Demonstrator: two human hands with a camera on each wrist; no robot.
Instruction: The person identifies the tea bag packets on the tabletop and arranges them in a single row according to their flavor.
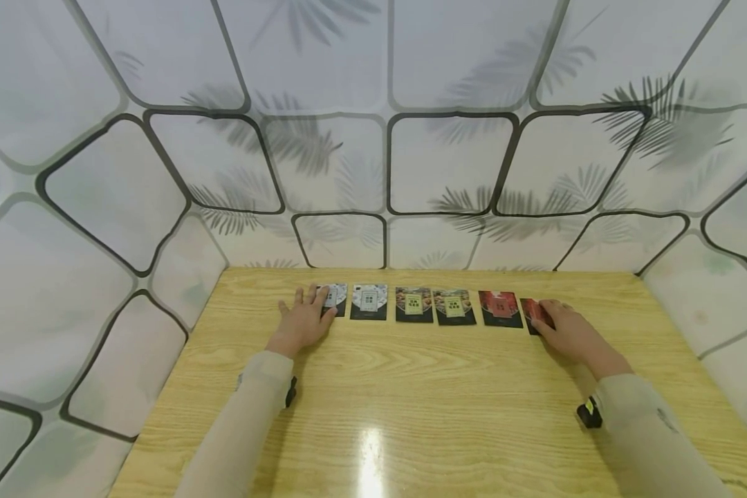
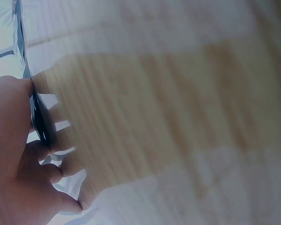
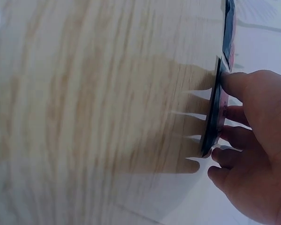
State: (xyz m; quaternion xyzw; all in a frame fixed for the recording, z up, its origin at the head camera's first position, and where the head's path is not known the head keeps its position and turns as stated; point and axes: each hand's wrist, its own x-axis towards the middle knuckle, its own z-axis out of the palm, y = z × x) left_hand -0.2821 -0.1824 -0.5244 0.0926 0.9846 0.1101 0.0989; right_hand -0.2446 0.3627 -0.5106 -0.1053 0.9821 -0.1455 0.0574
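Observation:
Several flat square packets lie in a row near the table's back edge. My left hand (image 1: 303,321), fingers spread, rests on the leftmost grey-and-white packet (image 1: 337,299). The left wrist view shows that left thumb (image 2: 19,84) against the packet's dark edge (image 2: 40,119). At the row's other end, my right hand (image 1: 569,332) touches the last red-and-black packet (image 1: 533,315), covering its right part. In the right wrist view, the right thumb (image 3: 234,82) and fingertips bear on this packet (image 3: 213,112).
Between the hands lie another grey-and-white packet (image 1: 369,301), two yellow-labelled packets (image 1: 413,304) and a red packet (image 1: 501,308). The wood-grain table (image 1: 411,401) extends toward me. A patterned fabric wall (image 1: 451,166) stands behind it and along both sides.

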